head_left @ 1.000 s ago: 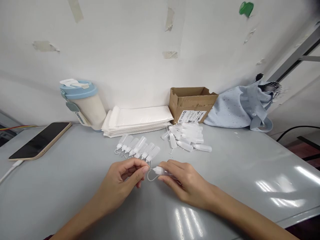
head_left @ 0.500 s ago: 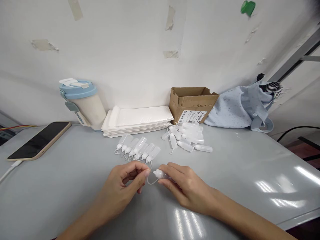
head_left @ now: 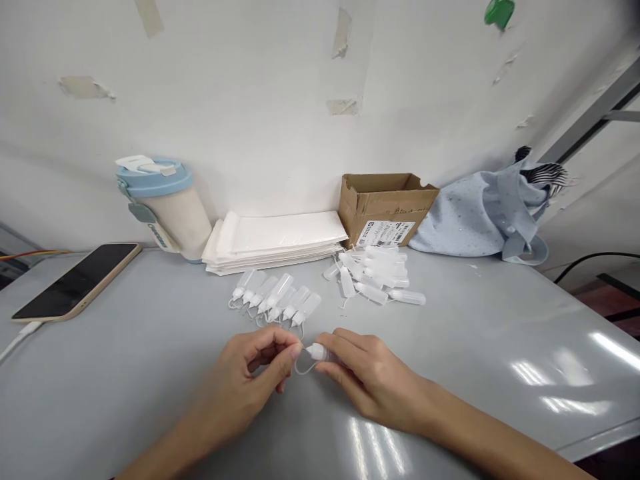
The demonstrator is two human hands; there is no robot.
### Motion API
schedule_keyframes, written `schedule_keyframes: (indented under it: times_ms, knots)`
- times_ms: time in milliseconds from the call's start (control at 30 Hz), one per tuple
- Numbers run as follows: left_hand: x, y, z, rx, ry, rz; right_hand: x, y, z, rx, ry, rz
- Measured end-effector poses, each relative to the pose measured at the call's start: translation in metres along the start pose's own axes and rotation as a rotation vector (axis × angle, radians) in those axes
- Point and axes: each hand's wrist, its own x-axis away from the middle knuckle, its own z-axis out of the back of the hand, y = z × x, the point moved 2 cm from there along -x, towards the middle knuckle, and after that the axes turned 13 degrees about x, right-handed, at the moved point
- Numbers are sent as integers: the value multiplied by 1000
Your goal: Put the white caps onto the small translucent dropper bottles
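My right hand (head_left: 373,373) is closed around a small clear dropper bottle (head_left: 317,352) with a white top, tipped sideways so that its nozzle points left. Thumb and fingertips of my left hand (head_left: 263,370) pinch the free end of its thin white cap strap (head_left: 303,371), close to the nozzle tip. The strap hangs in a loop between both hands, and whatever sits at its end is hidden by my fingers. Just beyond my left hand lies a row of several similar dropper bottles (head_left: 275,297). A looser pile of such bottles (head_left: 377,272) lies farther right.
A cardboard box (head_left: 385,203) stands behind the pile, beside a stack of white padded envelopes (head_left: 280,233). To the left are a cream tumbler (head_left: 175,217) with a blue lid and a phone (head_left: 75,283) on a cable. A light blue bag (head_left: 460,213) leans against the wall.
Both hands and the held bottle sit very slightly lower in the view. The grips look the same, and the view has shifted a little.
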Motion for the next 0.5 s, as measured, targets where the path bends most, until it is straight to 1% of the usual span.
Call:
schedule_keyframes:
  times_ms: [267, 400, 467, 500]
  knots:
    - [-1, -1, -3, -27, -25, -12, -1, -1, 2, 5, -39, 4]
    - [-1, 5, 2, -155, -92, -12, -1, -2, 0, 31, -65, 50]
    - [-1, 9, 9, -242, -138, -23, -1, 1, -1, 61, -47, 62]
    - [-1, 10, 13, -276, -145, -29, -1, 4, -1, 78, -19, 42]
